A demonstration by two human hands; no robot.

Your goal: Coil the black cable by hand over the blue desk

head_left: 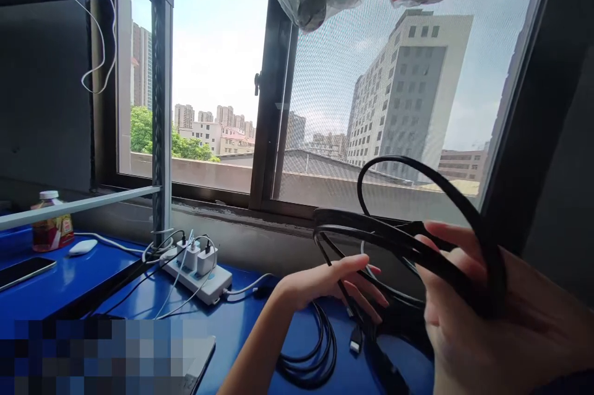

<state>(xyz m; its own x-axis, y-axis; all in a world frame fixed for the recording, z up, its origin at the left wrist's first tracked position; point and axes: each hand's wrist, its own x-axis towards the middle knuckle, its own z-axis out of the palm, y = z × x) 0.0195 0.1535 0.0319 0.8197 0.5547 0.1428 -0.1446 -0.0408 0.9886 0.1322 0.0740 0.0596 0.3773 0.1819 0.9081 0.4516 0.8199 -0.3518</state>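
Over the right-hand part of the blue desk, the right hand is clenched on a looped black cable, whose bends rise above the fingers and cross in front of the window. The left hand is held loosely spread to the left of those loops, its thumb apart from the fingers; strands of the cable run down past it, and it cannot be told whether any is touched. Below the left hand, 1 black plug with a metal tip shows against the desk; whether it rests there or hangs cannot be told. Just left of the plug, a black coil lies on the desk toward its near edge. Near the desk's rear edge, a white power strip sits at an angle, carrying at least 2 white charging adapters with thin leads attached. Toward the desk's left edge are 1 smartphone, 1 small white case and 1 white-capped bottle with reddish contents, partly behind a metal rail. The rail meets an upright metal post. Plastic bags hang at the top of the window.
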